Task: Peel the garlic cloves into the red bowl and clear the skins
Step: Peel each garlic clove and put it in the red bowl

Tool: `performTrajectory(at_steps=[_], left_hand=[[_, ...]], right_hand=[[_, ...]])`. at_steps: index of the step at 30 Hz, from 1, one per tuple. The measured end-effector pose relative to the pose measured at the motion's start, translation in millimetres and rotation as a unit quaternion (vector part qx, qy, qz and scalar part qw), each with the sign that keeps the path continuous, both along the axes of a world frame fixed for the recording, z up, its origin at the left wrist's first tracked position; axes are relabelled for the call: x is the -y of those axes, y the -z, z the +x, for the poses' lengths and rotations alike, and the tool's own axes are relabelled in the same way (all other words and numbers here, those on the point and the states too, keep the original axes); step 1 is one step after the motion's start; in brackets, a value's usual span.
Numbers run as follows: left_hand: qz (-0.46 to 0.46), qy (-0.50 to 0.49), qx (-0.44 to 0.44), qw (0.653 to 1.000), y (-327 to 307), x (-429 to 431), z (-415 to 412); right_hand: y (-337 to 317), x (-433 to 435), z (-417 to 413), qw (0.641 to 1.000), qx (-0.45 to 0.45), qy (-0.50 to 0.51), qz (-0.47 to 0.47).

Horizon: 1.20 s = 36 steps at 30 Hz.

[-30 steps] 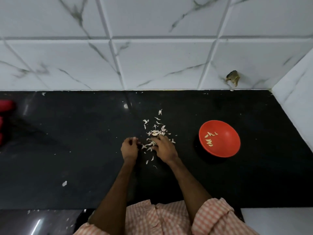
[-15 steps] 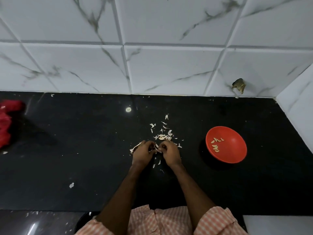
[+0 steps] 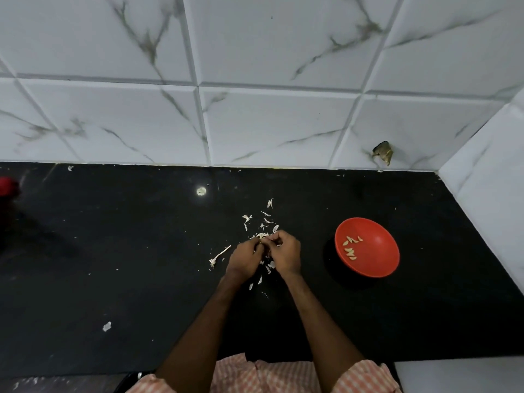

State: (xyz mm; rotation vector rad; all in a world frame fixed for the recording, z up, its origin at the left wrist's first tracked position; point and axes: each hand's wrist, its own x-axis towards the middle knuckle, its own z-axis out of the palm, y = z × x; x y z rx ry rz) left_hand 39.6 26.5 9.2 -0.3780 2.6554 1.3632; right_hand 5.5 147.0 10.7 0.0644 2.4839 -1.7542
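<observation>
1. The left hand (image 3: 246, 258) and right hand (image 3: 285, 255) were apart 1 second ago; now they touch, fingers curled, pinching a mostly hidden garlic clove (image 3: 260, 244).
2. Skins (image 3: 266, 222) lie around them on the counter (image 3: 141, 265).
3. The red bowl (image 3: 374, 251), right of the hands, holds peeled cloves (image 3: 351, 248).

My left hand (image 3: 245, 258) and right hand (image 3: 285, 255) meet over the black bench (image 3: 113, 251), fingers (image 3: 276, 239) pinching a small garlic piece (image 3: 261, 243). Skins (image 3: 266, 219) scatter at twelve o'clock; the red bowl (image 3: 377, 251) sits at three.
</observation>
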Motion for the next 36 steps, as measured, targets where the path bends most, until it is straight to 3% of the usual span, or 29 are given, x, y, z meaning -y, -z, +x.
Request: performTrajectory(at_steps=[6,15,20,30,36], left_hand=[[-0.030,-0.012,0.049,0.998,-6,5,-10],[0.051,-0.022,0.071,0.996,-15,6,-21],[0.143,-0.033,0.068,0.987,-16,4,-20],[0.235,-0.064,0.045,0.969,-25,-2,-13],[0.270,-0.066,0.033,0.960,-53,-5,-15]], right_hand=[[-7,-2,2,0.991,-0.072,-0.078,0.078],[-19,-3,-3,0.991,-0.072,-0.084,0.076],[-27,-7,-9,0.983,-0.116,-0.119,0.084],[-28,-10,-11,0.991,-0.090,-0.101,0.014],[-35,-15,-14,0.992,-0.025,-0.068,-0.098]])
